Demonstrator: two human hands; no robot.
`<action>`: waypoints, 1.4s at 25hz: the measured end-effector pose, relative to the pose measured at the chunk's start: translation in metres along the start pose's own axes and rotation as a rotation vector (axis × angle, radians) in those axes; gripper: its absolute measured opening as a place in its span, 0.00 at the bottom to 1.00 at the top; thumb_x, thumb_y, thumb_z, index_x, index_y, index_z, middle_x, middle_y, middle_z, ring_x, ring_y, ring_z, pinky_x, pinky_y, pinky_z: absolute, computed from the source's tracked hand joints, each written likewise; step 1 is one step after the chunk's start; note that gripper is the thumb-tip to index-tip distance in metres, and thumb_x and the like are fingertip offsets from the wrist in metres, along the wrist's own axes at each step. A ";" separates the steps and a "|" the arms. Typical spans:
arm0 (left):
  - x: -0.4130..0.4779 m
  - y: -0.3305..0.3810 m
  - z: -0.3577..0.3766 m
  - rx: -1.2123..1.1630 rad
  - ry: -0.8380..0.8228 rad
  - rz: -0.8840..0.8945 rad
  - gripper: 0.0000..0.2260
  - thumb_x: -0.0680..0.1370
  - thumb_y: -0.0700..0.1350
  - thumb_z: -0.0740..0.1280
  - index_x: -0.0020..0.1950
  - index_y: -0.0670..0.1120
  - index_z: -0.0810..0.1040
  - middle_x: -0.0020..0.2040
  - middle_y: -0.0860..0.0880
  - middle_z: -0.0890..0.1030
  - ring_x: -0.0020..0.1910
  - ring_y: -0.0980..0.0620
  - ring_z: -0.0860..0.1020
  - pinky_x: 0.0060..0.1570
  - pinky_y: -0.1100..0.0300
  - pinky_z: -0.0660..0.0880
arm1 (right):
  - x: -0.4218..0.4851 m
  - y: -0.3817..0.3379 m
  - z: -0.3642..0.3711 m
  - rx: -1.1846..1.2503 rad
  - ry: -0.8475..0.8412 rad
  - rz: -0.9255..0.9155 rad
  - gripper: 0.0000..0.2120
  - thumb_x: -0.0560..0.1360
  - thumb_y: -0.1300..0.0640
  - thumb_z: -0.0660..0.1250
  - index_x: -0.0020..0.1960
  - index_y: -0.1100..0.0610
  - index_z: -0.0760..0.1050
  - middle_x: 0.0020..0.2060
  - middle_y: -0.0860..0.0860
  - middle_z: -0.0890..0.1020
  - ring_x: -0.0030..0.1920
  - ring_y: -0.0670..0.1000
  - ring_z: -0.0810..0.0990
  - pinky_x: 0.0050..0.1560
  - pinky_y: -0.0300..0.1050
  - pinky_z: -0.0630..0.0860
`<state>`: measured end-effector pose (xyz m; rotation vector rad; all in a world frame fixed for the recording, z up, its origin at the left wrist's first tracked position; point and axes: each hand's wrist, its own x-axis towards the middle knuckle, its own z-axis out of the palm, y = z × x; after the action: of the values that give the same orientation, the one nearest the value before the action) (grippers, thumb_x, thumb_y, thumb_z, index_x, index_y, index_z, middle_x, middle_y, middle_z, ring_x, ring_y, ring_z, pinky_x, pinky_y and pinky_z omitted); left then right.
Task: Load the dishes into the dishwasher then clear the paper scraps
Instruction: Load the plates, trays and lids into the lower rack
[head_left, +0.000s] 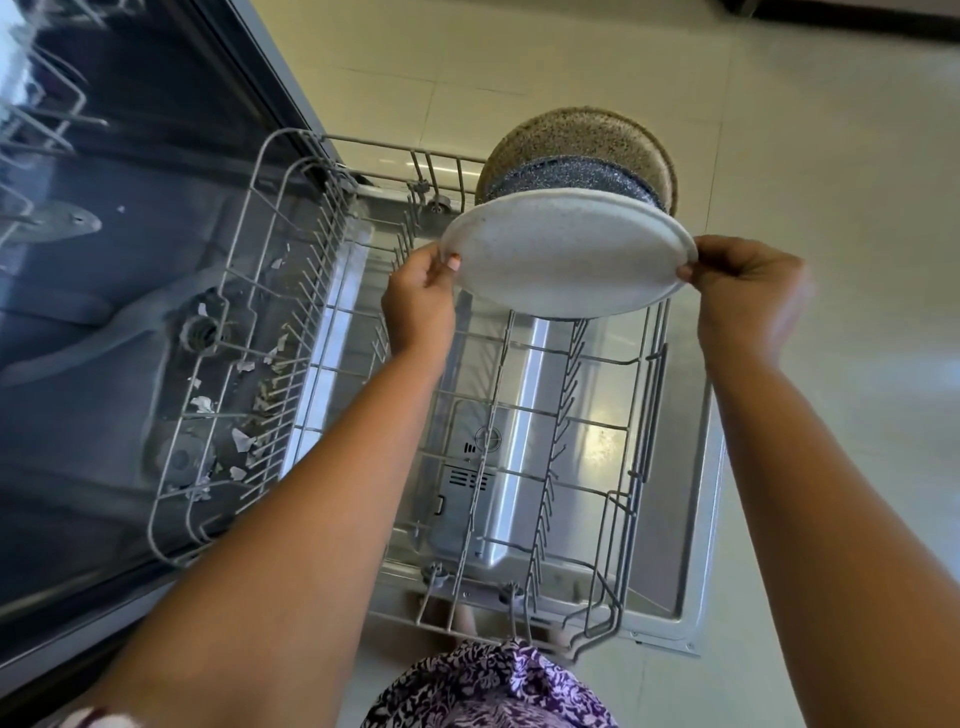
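Note:
A white speckled plate (566, 254) hangs tilted over the far part of the pulled-out lower rack (519, 415). My left hand (421, 301) pinches its left rim and my right hand (743, 296) pinches its right rim. Behind it stand a dark blue speckled dish (571, 179) and a brown speckled plate (576, 135), upright at the rack's far end. Several white paper scraps (241, 439) lie on the dishwasher tub floor under the rack's left side.
The open dishwasher door (691, 571) lies flat under the rack. The dark tub (104, 312) with a spray arm opens to the left, and an upper rack (36, 119) shows at top left. Pale tiled floor (831, 156) surrounds the door to the right.

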<state>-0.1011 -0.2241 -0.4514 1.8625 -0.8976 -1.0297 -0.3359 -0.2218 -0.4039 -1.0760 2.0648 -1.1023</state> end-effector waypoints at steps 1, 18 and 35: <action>0.000 -0.003 0.001 0.020 -0.007 -0.006 0.10 0.78 0.45 0.64 0.59 0.49 0.78 0.52 0.51 0.80 0.54 0.47 0.78 0.55 0.46 0.77 | -0.001 0.003 0.001 -0.028 -0.017 0.010 0.15 0.65 0.68 0.69 0.49 0.55 0.83 0.40 0.49 0.83 0.37 0.37 0.77 0.39 0.24 0.71; 0.017 -0.026 0.013 0.397 -0.380 -0.148 0.25 0.80 0.43 0.62 0.75 0.50 0.59 0.68 0.45 0.74 0.65 0.46 0.72 0.63 0.52 0.70 | -0.004 0.037 0.021 -0.490 -0.249 0.098 0.11 0.77 0.62 0.63 0.56 0.59 0.79 0.49 0.59 0.83 0.42 0.51 0.77 0.44 0.37 0.69; -0.137 0.014 -0.086 -0.061 -0.157 -0.239 0.11 0.78 0.41 0.64 0.49 0.59 0.78 0.53 0.51 0.82 0.55 0.52 0.79 0.59 0.49 0.75 | -0.169 -0.051 -0.014 -0.309 -0.379 -0.011 0.20 0.74 0.56 0.68 0.66 0.58 0.73 0.65 0.55 0.75 0.66 0.52 0.72 0.67 0.44 0.67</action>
<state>-0.0846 -0.0865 -0.3666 1.8892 -0.7343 -1.3501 -0.2383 -0.0905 -0.3362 -1.3278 1.9544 -0.5366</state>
